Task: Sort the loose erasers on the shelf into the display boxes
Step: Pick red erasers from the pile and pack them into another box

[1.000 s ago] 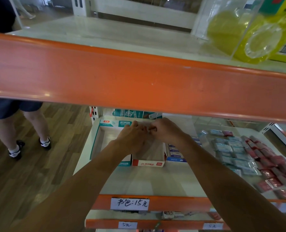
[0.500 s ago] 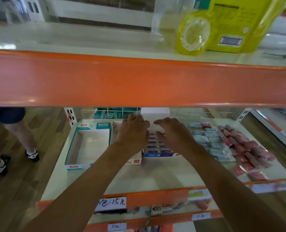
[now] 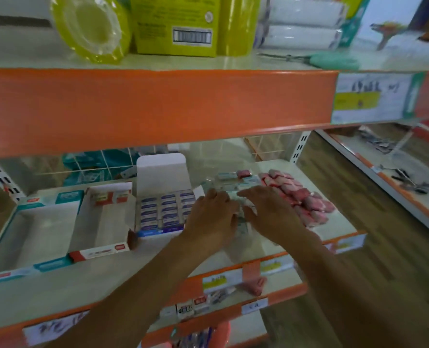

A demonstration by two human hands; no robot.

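Loose erasers, pale-blue wrapped blocks [image 3: 227, 175] and pink wrapped blocks [image 3: 306, 199], lie piled at the right end of the white shelf [image 3: 108, 280], beside the boxes. Blue cardboard display box [image 3: 165, 209] looks full, neat rows. Red-trimmed white box [image 3: 100, 222] has only a few at its back; teal-trimmed box [image 3: 32, 234] looks empty. Most sorting is left, I judge. Left hand [image 3: 213, 217] is on the pale-blue pile, fingers bent down, grip can't tell. Right hand [image 3: 271, 212] is just beside it, fingers stretched nearly flat on wrappers, holding nothing visible.
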